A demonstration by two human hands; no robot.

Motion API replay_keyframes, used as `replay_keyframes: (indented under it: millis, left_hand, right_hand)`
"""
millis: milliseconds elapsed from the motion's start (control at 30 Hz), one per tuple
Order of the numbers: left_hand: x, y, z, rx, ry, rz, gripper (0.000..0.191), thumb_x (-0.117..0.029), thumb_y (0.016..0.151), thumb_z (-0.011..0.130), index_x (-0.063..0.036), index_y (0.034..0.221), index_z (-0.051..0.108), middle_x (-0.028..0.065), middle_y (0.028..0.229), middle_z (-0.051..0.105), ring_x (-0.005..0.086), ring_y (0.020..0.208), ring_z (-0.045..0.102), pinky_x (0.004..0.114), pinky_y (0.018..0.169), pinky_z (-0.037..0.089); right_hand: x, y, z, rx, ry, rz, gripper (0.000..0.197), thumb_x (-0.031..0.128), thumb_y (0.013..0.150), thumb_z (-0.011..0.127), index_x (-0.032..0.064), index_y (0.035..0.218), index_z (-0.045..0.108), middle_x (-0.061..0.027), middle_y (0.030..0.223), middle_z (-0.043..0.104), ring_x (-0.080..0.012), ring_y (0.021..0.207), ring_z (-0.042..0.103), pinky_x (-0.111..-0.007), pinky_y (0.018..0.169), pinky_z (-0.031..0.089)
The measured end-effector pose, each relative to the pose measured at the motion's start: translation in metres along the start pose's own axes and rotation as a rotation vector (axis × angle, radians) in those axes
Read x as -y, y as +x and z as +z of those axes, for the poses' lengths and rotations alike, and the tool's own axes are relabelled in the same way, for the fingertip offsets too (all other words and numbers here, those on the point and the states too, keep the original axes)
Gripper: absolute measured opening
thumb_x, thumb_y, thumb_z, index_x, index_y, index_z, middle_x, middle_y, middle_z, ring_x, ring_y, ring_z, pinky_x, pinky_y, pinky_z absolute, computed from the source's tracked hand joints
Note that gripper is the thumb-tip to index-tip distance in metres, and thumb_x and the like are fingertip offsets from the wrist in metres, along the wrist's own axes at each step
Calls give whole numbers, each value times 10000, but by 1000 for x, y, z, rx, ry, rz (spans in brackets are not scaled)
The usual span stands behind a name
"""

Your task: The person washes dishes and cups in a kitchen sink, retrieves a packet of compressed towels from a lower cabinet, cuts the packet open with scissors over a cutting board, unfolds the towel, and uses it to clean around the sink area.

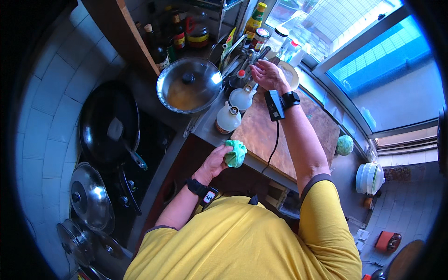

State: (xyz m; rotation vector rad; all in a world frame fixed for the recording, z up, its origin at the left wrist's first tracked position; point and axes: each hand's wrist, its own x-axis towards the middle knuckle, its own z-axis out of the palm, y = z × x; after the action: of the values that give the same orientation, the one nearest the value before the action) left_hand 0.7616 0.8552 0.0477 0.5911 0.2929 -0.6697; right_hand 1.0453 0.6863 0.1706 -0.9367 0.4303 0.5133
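Note:
My left hand (212, 161) grips a crumpled green cloth (235, 154) just off the counter's front edge. Farther back, my right hand (270, 75) reaches over the counter beside a cluster of utensils (241, 61), its fingers loosely curled and apart, with nothing visible in them. Below its fingers are a dark bottle with a red cap (240, 74) and two pale plastic jugs, one farther back (241, 99) and one nearer (228, 118). A large wooden cutting board (280, 134) lies beneath my right forearm. Behind that wrist, a pale plate (293, 74) is partly hidden.
A glass-lidded pan (189, 85) holding brownish contents stands at the back left. On the left are a black wok (108, 122) with a spatula and a loose glass lid (91, 197). Sauce jars (259, 39) line the window side; a cabbage (345, 145) sits right of the board. A cable hangs from my right wrist.

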Motion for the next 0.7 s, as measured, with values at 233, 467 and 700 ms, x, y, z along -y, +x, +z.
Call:
replay_keyframes:
  millis: [233,467,700]
  left_hand:
    - [-1,-2,10,-1,33,-32,310,-227,955,532,-77,1225,535,48,1086,638,155,931,651,306,772,557]
    - [-2,15,51,135,99,-131,379,-290,974,457,-68,1275,521,61,1154,632,185,1057,618,361,904,509]
    - [35,36,156,474,60,-499,433,-405,997,362,-90,1203,575,64,1111,642,200,946,621,327,738,518]
  right_hand:
    - [-11,-14,9,-77,82,-162,368,94,925,564,-104,1207,434,-241,1168,544,-349,1127,570,-410,986,503]
    - [-20,-134,-48,113,-238,-382,379,294,987,510,-18,1198,557,-175,1202,605,-250,1085,617,-346,916,516]
    - [-103,-315,-165,-3,-606,-497,514,477,965,500,85,1298,520,-50,1132,603,-149,1095,547,-308,967,412]
